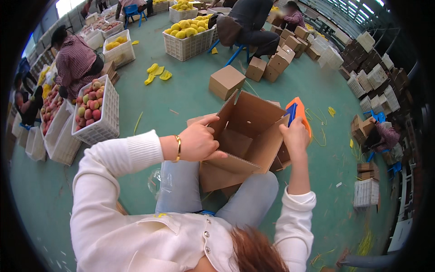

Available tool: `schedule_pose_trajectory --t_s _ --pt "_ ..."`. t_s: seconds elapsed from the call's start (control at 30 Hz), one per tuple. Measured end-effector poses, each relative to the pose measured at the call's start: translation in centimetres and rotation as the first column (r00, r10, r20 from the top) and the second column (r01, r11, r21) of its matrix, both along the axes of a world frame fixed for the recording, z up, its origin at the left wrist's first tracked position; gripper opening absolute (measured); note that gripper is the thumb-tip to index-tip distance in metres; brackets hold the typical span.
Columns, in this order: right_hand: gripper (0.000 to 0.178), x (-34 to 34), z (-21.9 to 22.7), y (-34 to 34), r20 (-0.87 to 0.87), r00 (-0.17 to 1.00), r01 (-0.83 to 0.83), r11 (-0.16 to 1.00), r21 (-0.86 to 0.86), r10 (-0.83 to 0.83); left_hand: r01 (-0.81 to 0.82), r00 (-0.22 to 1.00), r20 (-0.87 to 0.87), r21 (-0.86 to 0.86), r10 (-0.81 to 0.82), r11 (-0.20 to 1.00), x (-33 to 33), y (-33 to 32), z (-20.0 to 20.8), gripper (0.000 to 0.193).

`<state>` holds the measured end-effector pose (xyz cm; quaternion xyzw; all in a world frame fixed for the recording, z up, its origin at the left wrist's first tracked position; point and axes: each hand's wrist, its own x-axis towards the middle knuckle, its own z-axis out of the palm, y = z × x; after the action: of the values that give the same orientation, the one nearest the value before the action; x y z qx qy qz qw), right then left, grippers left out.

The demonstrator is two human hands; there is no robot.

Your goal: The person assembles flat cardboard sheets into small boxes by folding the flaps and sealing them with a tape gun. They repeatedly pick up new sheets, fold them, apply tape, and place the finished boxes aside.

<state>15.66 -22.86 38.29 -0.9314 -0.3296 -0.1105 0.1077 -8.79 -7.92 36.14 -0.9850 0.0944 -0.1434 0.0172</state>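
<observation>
An open cardboard box (242, 140) sits tilted between my knees, its inside bare and its upper edges raised. My left hand (198, 141) wears a gold bracelet and grips the box's left side, index finger bent at the edge and thumb along the near wall. At the box's right edge, my right hand (295, 136) is closed round the blue part of a blue-and-orange hand tool (302, 113), perhaps a tape dispenser. Its lower fingers are partly hidden. More cardboard shows beneath and behind the box.
A closed carton (226, 81) stands just ahead, with several more cartons (281, 59) beyond. White crates hold apples (93, 103) at left and yellow-wrapped fruit (189, 28) ahead. Yellow foam nets (157, 72) and straps litter the green floor. Seated people (79, 61) work around.
</observation>
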Motion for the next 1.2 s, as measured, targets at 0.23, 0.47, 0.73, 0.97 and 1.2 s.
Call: schedule_pose_trajectory --t_s 0.23,0.47,0.73,0.97,1.2 --pt "0.037 -0.5 -0.7 -0.2 0.016 0.998 -0.068 0.998 0.016 0.068 -0.192 0.875 -0.418 0.162 0.244 0.968 6.5 0.0 2.0 0.050" --pt "0.040 -1.5 -0.6 -0.1 -0.009 1.000 -0.021 1.000 -0.023 0.021 -0.239 0.937 -0.133 0.434 0.324 0.869 10.6 -1.3 -0.4 0.077" --pt "0.043 -0.9 -1.1 0.2 -0.069 0.998 0.014 1.000 0.003 -0.014 -0.254 0.963 -0.063 0.124 0.263 0.959 13.4 -0.2 2.2 0.091" --pt "0.040 -1.3 -0.9 0.3 -0.140 0.990 0.025 0.998 0.058 -0.017 -0.162 0.884 -0.455 -0.084 0.107 0.983 10.4 -1.2 -2.1 0.068" --pt "0.040 -1.7 -2.4 2.3 0.094 0.993 0.075 0.997 0.018 -0.076 -0.269 0.914 -0.269 0.164 0.305 0.949 10.8 -1.4 -1.3 0.085"
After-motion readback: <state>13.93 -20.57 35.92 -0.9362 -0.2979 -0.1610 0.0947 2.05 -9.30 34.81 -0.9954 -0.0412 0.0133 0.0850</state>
